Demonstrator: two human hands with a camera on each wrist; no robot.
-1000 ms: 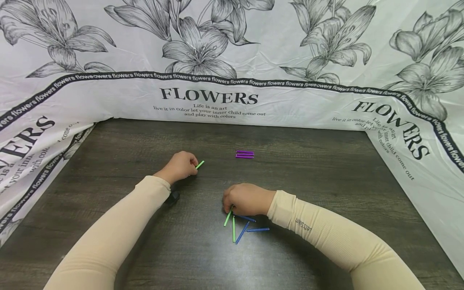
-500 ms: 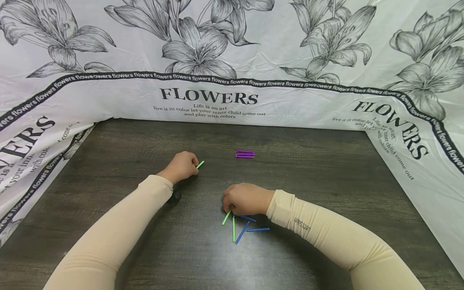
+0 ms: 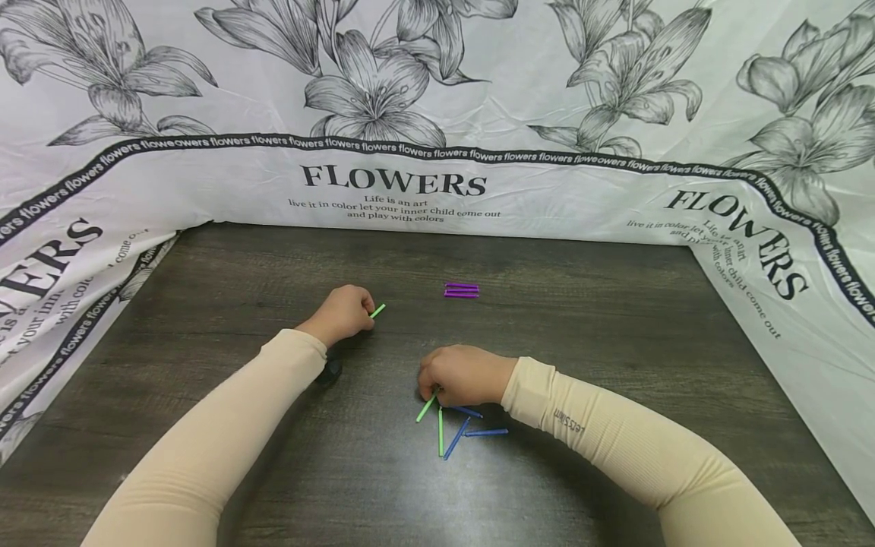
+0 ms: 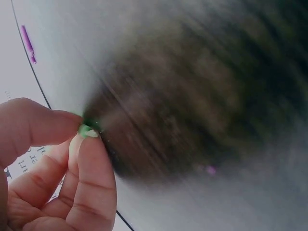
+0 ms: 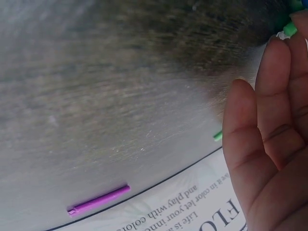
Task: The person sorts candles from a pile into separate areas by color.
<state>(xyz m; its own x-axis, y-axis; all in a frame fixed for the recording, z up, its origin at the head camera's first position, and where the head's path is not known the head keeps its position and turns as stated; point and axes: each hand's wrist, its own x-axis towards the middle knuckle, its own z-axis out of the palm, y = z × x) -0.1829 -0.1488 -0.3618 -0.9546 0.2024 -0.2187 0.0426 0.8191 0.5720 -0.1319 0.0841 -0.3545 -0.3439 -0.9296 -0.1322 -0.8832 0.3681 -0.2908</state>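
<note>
Soft light in the head view leaves a pale glare low on the dark wood-grain tabletop [image 3: 581, 304]. Both wrist views are dimmer, the tabletop's grain smearing between murky dark patches and washed-out grey.

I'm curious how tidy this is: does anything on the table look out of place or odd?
Slightly: the blue sticks and a loose green stick lie askew at differing angles by the right hand. They look messy compared with the purple sticks, lined up roughly parallel farther back. I see nothing spilled or broken.
</note>
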